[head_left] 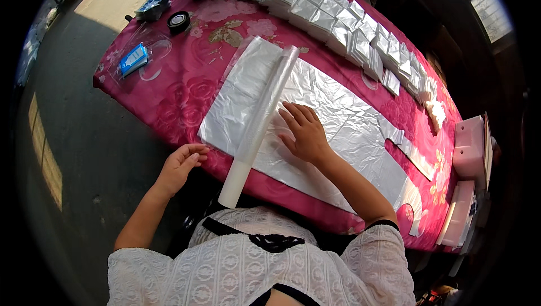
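Observation:
A thin white plastic sheet (338, 120) lies flat and wrinkled on the table. Its right end has rounded cut-outs and two strap-like strips. Across its left part rests a long translucent roll (256, 128), slanting from the far side to past the near table edge. My right hand (307, 134) lies on the sheet just right of the roll, fingers apart. At the sheet's near left corner is my left hand (183, 164), thumb and fingers drawn together. Whether the sheet's edge is between those fingertips is too small to tell.
The table wears a pink flowered cloth (180, 103). Rows of folded white plastic packets (332, 18) line its far side. A black tape roll (178, 21), a blue-and-white packet (134, 59) and a dark blue pack (153, 9) sit far left. Pinkish bins (469, 145) stand at right.

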`<state>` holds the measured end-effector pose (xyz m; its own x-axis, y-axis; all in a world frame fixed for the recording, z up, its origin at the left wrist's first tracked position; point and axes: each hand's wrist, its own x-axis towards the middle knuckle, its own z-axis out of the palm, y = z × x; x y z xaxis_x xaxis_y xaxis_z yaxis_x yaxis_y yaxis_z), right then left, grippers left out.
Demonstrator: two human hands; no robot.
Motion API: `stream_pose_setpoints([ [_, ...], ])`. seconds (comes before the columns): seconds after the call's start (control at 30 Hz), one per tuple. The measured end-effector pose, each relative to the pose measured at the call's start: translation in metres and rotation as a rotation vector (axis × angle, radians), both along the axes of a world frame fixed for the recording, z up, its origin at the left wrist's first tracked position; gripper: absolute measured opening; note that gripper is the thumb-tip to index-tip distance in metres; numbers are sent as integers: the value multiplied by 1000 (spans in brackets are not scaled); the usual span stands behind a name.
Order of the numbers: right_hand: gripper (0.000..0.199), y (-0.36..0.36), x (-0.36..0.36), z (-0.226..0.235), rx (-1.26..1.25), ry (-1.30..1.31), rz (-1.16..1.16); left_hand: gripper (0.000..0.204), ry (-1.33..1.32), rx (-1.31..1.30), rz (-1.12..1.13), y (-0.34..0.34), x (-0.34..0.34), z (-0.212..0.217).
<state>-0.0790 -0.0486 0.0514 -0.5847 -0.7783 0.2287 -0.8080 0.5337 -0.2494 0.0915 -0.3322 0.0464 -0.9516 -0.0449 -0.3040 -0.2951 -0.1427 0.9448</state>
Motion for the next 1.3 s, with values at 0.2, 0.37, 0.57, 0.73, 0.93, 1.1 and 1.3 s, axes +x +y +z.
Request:
stream_pose_setpoints([
  [0.2,58,-56,-6,5,7,80,251,45,66,-333,-79,18,0,6],
  [0.37,63,-102,-16,-6,-41,36,341,67,-1,-558,-79,23,7,19],
  [0.57,63,-164,-3,-18,-210,-11,133,65,24,-719,0,21,21,3],
  [0.73,93,-157,24,-11,-927,-629,-312,62,-87,277,65,37,27,11],
  [0.93,65,-101,33,58,-1374,-1539,37,67,-116,843,-393,60,4,32],
  [1.1,64,-61,38,57,-1435,-1416,-83,52,-82,337,-346,92,-7,44],
  [1.3,63,-26,71,53,-1570,-1464,-109,58,-164,724,-588,115,-4,41],
])
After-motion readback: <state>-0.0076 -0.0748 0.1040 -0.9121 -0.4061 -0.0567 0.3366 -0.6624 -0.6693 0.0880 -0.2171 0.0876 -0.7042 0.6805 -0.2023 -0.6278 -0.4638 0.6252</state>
